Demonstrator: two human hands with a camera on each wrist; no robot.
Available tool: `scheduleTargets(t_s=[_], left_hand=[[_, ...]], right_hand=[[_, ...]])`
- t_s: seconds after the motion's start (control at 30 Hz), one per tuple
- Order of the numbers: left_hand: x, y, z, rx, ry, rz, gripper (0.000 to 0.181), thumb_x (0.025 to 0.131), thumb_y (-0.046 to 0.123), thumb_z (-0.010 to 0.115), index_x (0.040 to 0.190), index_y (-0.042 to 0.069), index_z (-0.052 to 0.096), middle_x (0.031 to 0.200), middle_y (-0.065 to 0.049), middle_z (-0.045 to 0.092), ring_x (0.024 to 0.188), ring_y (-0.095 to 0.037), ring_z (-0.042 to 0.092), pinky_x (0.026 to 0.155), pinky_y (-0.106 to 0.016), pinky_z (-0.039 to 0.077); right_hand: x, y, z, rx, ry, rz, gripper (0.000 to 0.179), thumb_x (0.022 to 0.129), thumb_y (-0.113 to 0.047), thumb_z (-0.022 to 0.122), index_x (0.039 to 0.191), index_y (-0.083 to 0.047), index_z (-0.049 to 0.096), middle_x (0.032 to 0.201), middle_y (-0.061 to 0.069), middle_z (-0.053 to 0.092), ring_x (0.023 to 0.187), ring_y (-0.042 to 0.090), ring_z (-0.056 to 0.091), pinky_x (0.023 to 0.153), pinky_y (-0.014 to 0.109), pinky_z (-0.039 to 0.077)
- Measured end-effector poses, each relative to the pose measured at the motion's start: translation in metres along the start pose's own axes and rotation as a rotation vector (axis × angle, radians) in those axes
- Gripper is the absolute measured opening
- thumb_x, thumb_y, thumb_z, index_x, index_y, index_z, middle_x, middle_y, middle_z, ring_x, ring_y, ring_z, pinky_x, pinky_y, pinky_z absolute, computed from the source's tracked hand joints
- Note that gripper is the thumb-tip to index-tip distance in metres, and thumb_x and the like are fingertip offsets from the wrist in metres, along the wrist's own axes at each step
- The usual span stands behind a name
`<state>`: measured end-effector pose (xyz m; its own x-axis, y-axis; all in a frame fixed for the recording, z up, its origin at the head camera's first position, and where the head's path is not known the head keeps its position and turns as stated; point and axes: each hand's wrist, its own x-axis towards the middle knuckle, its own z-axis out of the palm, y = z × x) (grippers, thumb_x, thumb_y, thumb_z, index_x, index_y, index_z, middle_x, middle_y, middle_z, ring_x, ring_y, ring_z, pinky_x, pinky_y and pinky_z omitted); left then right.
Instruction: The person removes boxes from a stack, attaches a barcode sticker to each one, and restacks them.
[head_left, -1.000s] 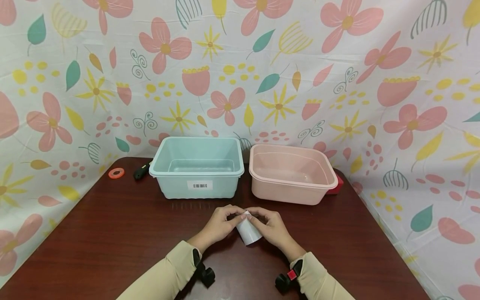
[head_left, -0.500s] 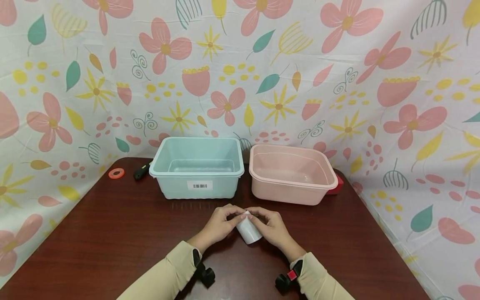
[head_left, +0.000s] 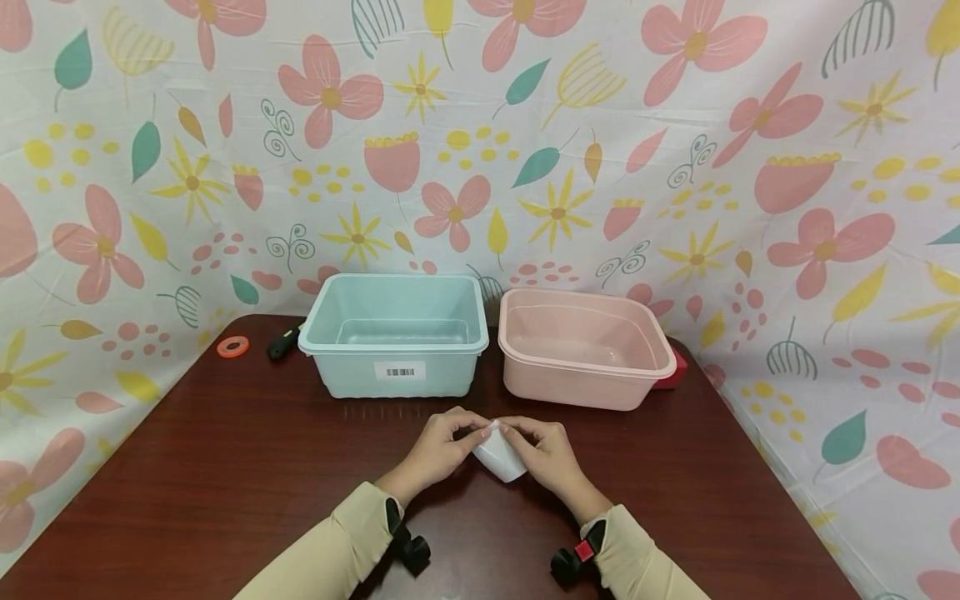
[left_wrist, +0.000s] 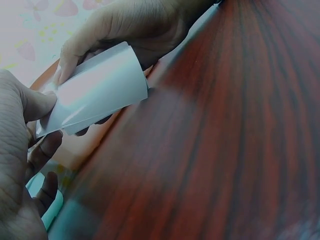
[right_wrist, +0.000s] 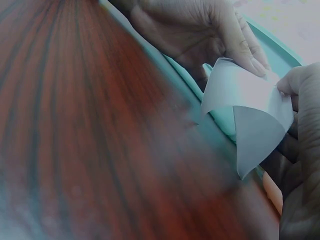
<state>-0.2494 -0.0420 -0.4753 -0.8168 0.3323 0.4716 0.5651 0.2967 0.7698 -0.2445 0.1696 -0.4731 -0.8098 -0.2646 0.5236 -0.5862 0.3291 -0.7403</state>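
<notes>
A small glossy white sheet of paper (head_left: 501, 460), bent into a curve, hangs between both hands over the table's middle. My left hand (head_left: 441, 447) pinches its upper edge between thumb and fingers. Right beside it, my right hand (head_left: 550, 454) pinches the same edge, the two thumbs nearly meeting. In the left wrist view, the sheet (left_wrist: 102, 87) shows its shiny outer face, with a second layer peeking out beneath. From the right wrist, the sheet (right_wrist: 245, 102) is seen curling over, one pointed corner hanging free. The fingers behind it are partly hidden.
A light blue basin (head_left: 401, 371) with a barcode label and a pink basin (head_left: 577, 379) stand behind the hands. Left of them lie an orange ring (head_left: 232, 347) and a black-handled tool (head_left: 282, 343). Something red (head_left: 672, 372) shows behind the pink basin. Floral cloth (head_left: 480, 150) hangs at the back.
The sheet's lower end has shifted slightly up and to the right, and its curl has changed shape. Both hands have stayed almost in place.
</notes>
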Motion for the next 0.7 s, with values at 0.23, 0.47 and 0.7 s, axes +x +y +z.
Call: scheduleTargets(t_s=[0.23,0.47,0.7], left_hand=[[0.0,0.0,0.0,-0.012,0.009,-0.01,0.01,0.094,0.019,0.072,0.101,0.018,0.079,0.097,0.009,0.071,0.095,-0.01,0.065,0.084,-0.036,0.053],[0.0,0.0,0.0,-0.01,0.03,-0.01,0.009,0.093,0.015,0.073,0.099,0.017,0.078,0.095,0.009,0.071,0.094,-0.01,0.065,0.084,-0.037,0.054],[0.001,-0.001,0.0,-0.011,0.05,0.0,0.008,0.094,0.015,0.072,0.1,0.016,0.078,0.093,0.009,0.07,0.091,-0.01,0.065,0.081,-0.031,0.054]], right_hand=[[0.0,0.001,0.001,-0.035,0.054,0.009,0.011,0.095,-0.006,0.069,0.101,-0.007,0.078,0.091,0.005,0.076,0.07,0.008,0.065,0.056,0.024,0.052],[0.001,-0.026,-0.003,-0.014,0.07,0.009,0.012,0.094,0.001,0.066,0.1,0.004,0.075,0.089,0.015,0.075,0.067,0.017,0.067,0.056,0.024,0.053],[0.002,-0.038,-0.006,0.029,0.151,0.037,0.011,0.095,0.0,0.066,0.1,0.006,0.074,0.087,0.016,0.075,0.068,0.016,0.068,0.057,0.023,0.054]])
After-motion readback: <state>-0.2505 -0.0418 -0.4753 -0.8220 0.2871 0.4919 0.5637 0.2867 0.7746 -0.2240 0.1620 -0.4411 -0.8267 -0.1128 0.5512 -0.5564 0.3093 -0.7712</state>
